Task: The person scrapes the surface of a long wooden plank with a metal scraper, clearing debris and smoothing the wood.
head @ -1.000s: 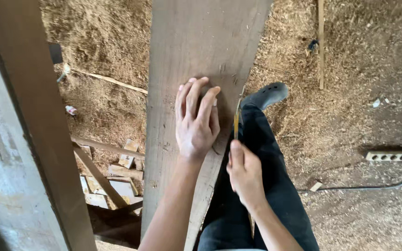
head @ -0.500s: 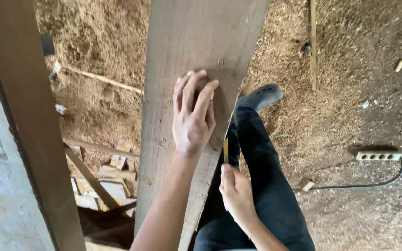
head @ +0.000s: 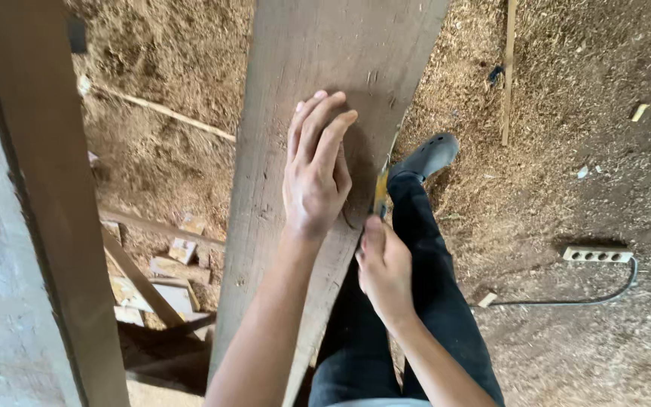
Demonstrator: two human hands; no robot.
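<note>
A: Left hand [head: 315, 169]?

B: Flat on the plank [head: 318, 68], palm down, fingers together and pointing up the board. Pressing on it, gripping nothing.

A: Right hand [head: 383, 265]?

B: Closed around a thin yellow tool [head: 380, 188], thumb along its handle. The tool runs along the plank's right edge, just beside the left hand. Tip too small to tell its kind.

A: Where's the plank?

B: Wide, grey, weathered. It runs from the top of the view down towards the person, sloping, above a sawdust floor [head: 566, 90]. Right edge lies against the person's dark trouser leg [head: 423, 256].

A: Around it?

B: Grey shoe [head: 431, 154] on the sawdust, right of the plank. White power strip [head: 598, 255] with a dark cable, well apart on the right. A thin stick [head: 508, 75] lies upper right. Wooden post [head: 47, 226] stands at left, offcuts [head: 167, 264] below it.
</note>
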